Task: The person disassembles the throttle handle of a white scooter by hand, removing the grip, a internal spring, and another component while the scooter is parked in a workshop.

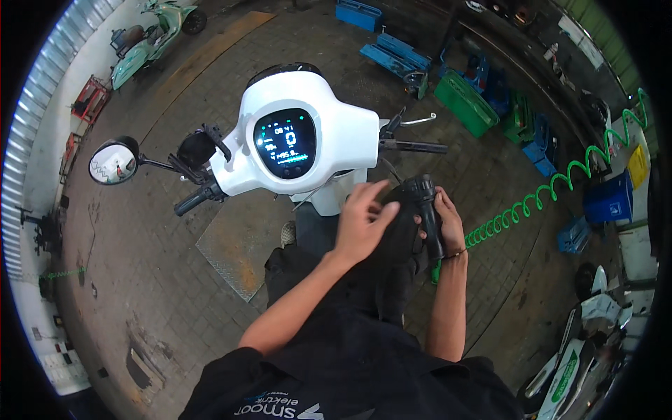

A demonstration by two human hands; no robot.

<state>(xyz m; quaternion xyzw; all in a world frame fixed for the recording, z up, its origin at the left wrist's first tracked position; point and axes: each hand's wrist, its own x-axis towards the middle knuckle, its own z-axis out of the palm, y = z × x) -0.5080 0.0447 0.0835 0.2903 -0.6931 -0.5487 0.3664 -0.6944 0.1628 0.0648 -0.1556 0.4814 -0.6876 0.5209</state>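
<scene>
The right hand (446, 222) was clamped around a black air tool (425, 213); the left hand (364, 217) lay beside it, fingers (371, 192) spread on a black seat (392, 234). Beyond the fingertips stood 1 white scooter (308, 140) on a worn brick floor (140, 252), green crates (465, 103) further off.

black air tool (427, 217) (green coiled hose (553, 185) trailing off it) is sitting upright against a black panel (392, 231), right below the white scooter's handlebar (308, 140).

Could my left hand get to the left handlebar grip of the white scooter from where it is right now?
Probably yes. The left hand rests on a black part, and nothing stands between it and the left grip.
</scene>
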